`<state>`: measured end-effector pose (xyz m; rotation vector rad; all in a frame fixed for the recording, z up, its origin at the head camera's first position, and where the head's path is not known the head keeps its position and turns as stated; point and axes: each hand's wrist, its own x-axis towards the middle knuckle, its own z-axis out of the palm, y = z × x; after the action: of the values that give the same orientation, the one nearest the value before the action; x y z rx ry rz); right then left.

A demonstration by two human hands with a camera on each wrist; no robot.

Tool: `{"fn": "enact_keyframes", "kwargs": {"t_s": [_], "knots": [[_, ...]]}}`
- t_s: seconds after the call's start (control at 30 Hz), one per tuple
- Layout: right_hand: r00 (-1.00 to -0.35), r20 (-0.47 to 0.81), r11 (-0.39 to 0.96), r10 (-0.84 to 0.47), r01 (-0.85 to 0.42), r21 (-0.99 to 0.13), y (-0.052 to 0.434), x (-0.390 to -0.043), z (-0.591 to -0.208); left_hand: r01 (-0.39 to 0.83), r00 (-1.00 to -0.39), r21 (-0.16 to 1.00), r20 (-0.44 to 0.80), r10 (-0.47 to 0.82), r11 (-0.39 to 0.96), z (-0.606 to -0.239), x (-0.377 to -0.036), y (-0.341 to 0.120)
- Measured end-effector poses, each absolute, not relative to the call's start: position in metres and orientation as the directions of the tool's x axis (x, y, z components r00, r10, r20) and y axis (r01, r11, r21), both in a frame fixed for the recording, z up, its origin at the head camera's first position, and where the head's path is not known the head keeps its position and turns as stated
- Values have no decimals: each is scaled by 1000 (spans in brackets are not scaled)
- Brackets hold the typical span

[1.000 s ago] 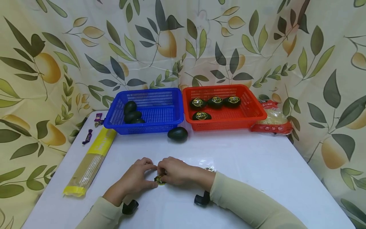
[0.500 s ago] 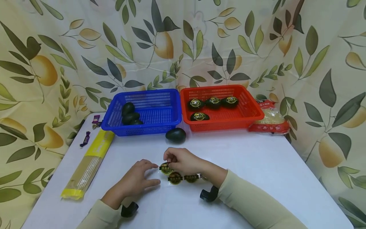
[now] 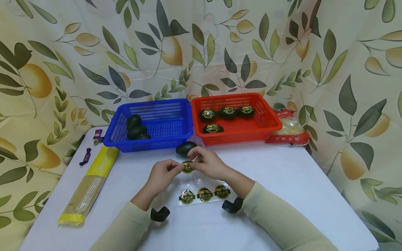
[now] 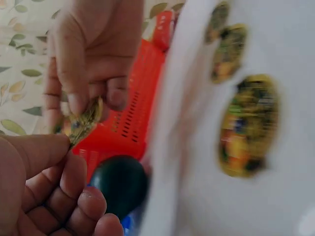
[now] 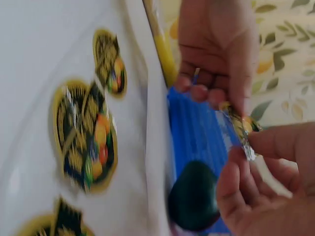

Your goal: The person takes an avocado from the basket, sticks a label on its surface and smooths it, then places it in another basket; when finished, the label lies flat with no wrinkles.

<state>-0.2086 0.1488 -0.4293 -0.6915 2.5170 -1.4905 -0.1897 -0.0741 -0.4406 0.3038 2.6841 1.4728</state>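
Between them, the left hand (image 3: 161,175) and right hand (image 3: 209,164) hold a round black-and-gold sticker (image 3: 187,168), each grip narrowed to a pinch on opposite sides. It hangs above the desk (image 3: 282,195), beyond a clear sheet (image 3: 188,183) bearing three more. A dark green avocado (image 3: 183,149) lies just past the hands, before the blue basket (image 3: 147,146) and red basket (image 3: 238,139) along the far edge.
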Motion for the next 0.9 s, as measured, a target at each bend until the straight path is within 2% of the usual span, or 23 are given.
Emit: {"fn": "enact_keyframes", "kwargs": {"t_s": [0.2,0.33,0.57,0.73,0.9], "knots": [[-965,61,458,-256,-177,-871,156,-230,-435,130,-984,833,43,171,537,-430,-221,-59],[-983,60,481,-174,-137,-866,152,-245,-443,79,-996,828,46,73,554,-434,-237,-48],[-997,71,520,6,-57,-852,139,-260,-456,43,-987,825,121,-102,564,-450,-250,-25],[-993,103,551,60,-53,-833,132,-259,-460,34,-975,826,152,-164,563,-455,-249,-20],[-995,57,530,83,-4,-848,130,-256,-462,35,-964,825,177,-200,564,-461,-247,-25]]}}
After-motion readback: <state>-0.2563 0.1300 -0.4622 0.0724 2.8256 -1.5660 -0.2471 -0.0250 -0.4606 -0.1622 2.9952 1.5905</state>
